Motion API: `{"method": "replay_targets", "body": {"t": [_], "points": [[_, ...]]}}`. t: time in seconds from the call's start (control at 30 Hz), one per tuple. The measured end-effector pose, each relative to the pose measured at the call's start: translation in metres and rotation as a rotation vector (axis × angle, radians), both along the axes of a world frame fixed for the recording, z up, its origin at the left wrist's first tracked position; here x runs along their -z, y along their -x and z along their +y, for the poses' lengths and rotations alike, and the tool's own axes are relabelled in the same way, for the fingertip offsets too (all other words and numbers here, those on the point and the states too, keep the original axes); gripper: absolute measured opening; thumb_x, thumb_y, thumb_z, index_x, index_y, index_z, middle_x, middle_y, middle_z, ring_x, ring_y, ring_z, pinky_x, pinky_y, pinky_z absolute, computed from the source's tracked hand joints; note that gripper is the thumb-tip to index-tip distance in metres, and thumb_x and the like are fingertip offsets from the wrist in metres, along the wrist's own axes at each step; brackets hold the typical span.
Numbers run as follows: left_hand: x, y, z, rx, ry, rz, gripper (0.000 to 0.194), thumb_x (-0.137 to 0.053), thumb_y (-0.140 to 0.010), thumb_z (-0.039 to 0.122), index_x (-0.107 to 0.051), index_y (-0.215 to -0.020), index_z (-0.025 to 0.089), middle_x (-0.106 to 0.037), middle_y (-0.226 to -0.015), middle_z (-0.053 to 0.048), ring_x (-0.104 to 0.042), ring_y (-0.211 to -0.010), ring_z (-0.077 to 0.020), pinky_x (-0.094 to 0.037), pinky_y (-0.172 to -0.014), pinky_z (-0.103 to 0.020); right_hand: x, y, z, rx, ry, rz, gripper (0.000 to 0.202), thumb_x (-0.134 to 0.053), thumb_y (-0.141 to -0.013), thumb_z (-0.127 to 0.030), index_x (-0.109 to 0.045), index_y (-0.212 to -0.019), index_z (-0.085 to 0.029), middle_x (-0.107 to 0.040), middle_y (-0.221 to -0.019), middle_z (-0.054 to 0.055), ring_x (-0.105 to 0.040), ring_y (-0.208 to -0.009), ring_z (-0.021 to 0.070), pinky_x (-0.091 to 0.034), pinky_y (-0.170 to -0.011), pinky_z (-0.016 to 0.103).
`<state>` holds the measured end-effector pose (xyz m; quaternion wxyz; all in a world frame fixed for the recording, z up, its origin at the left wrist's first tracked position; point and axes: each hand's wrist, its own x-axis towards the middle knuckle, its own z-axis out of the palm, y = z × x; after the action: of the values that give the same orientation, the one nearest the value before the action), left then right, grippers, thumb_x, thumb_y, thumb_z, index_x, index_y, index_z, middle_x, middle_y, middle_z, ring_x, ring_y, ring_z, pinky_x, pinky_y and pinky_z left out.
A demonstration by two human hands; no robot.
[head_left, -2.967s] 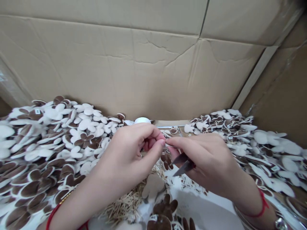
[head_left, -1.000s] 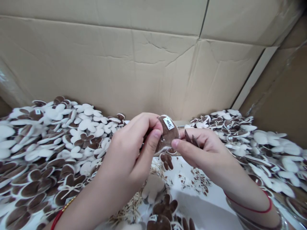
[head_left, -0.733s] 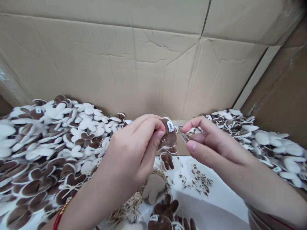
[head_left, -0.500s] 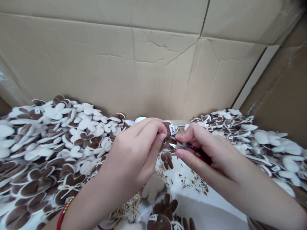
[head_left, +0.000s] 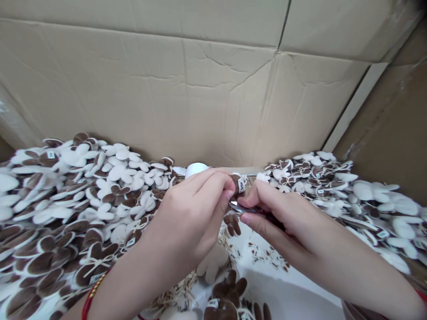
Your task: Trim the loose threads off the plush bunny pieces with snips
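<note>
My left hand (head_left: 196, 213) is closed in a pinch on a small brown plush piece (head_left: 235, 181) with a white printed label (head_left: 242, 185); most of the piece is hidden behind the fingers. My right hand (head_left: 287, 209) grips small scissors (head_left: 255, 210) with red handles, largely covered by the palm. Their metal tip points left, just below the label and close to my left fingertips. Whether the blades touch the plush I cannot tell. Below my hands lie a brown bunny-shaped plush piece (head_left: 232, 224) and a pale plush one (head_left: 213, 263).
Heaps of brown and white plush pieces (head_left: 76, 200) rise at left and right (head_left: 380, 209), some with bows. Cut cord bits (head_left: 176, 293) and small brown scraps (head_left: 267, 255) lie on the white surface (head_left: 267, 289). A white roll (head_left: 196, 169) stands before the cardboard wall (head_left: 167, 102).
The scissors and my right hand have shifted slightly left, towards my left fingertips. The label has turned and moved a little right. My left hand has dropped slightly, showing more of the white roll.
</note>
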<state>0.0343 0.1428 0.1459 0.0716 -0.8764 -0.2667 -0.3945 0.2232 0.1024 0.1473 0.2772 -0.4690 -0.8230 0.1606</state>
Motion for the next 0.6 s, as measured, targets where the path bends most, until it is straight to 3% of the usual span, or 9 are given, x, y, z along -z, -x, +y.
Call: {"method": "replay_targets", "body": {"t": [0.6], "points": [[-0.003, 0.0017, -0.0033, 0.027, 0.087, -0.047, 0.011, -0.046, -0.094, 0.01, -0.052, -0.09, 0.017, -0.064, -0.087, -0.001, -0.06, -0.077, -0.0119, -0.044, -0.068, -0.023, -0.0026, -0.0012, -0.001, -0.039, 0.008, 0.023, 0.01, -0.043, -0.1, -0.028, -0.042, -0.091, -0.026, -0.054, -0.085, -0.002, -0.05, -0.076, 0.0165, -0.036, -0.062, 0.029]]}}
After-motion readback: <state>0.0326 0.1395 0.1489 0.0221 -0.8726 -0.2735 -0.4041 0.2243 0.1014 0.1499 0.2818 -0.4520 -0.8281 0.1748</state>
